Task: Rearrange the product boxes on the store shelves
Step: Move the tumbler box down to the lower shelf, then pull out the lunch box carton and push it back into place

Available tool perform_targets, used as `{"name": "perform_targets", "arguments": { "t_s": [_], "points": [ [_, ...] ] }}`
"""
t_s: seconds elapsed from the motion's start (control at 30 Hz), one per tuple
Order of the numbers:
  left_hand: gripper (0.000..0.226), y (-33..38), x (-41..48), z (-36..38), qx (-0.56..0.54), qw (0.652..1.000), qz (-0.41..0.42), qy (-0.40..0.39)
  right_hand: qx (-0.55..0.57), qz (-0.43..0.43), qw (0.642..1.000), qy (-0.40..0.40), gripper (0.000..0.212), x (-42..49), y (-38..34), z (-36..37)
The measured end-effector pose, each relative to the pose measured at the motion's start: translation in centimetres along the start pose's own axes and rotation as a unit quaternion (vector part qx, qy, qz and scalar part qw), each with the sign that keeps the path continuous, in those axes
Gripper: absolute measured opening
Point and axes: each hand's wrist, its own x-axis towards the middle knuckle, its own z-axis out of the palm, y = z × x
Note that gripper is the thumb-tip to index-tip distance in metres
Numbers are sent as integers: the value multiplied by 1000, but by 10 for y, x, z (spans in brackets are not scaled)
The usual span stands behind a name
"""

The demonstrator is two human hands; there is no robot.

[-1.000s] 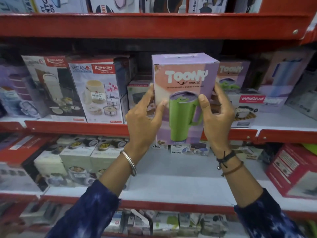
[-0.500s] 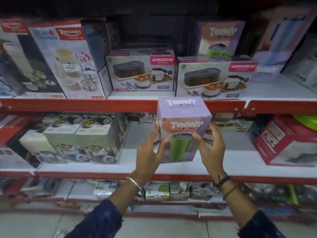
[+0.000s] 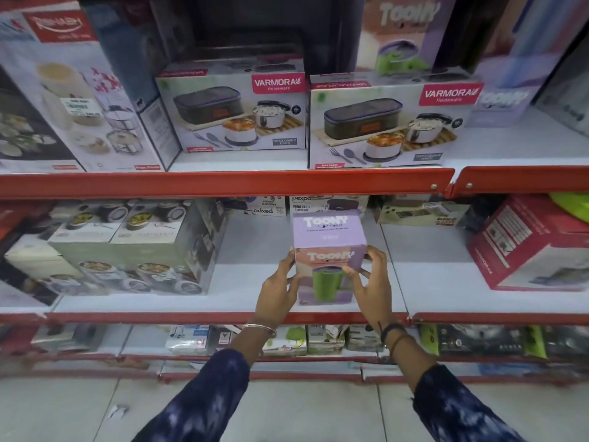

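Standing upright near the front edge of the middle shelf (image 3: 446,301), a lilac Toony tumbler box (image 3: 330,256) is gripped from both sides. At far left on the upper shelf (image 3: 223,183), a tall Rishabh box (image 3: 63,90) is seen; below it, pale green lunch-set boxes (image 3: 134,247) are stacked on the middle shelf. The left hand (image 3: 279,290) is closed against the box's left face, fingers curled around its edge, a metal bangle (image 3: 259,328) worn at the wrist. Above, two Varmora lunch-box cartons (image 3: 236,113) are set side by side. The right hand (image 3: 373,282) is pressed to the box's right face, fingers spread over the front corner. A second Toony box (image 3: 404,36) is placed behind the right carton. At far right, a red carton (image 3: 526,244) is tilted on the middle shelf
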Motion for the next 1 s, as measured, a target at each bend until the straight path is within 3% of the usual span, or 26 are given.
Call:
{"name": "perform_targets", "arguments": {
  "t_s": [0.13,0.3,0.5,0.6,0.73,0.87,1.0],
  "points": [
    [51,-3,0,6,-11,1000,-11,-19,-14,16,1000,-8,48,1,9,1],
    [46,1,-2,1,-37,999,18,13,-8,8,1000,-8,46,3,0,-9],
    [24,54,29,-31,-20,961,209,179,37,-98,989,104,40,31,-51,-52],
    [23,97,69,-58,-33,940,255,223,45,-139,974,171,36,73,-92,-81],
    [34,141,121,-88,-83,956,173,220,5,-145,962,231,47,130,-125,-113],
    [42,150,154,-90,-89,979,97,158,-27,-45,979,198,65,165,-123,-124],
    [37,150,159,-81,-98,983,83,133,0,6,986,165,66,173,-114,-120]
  ]
}}
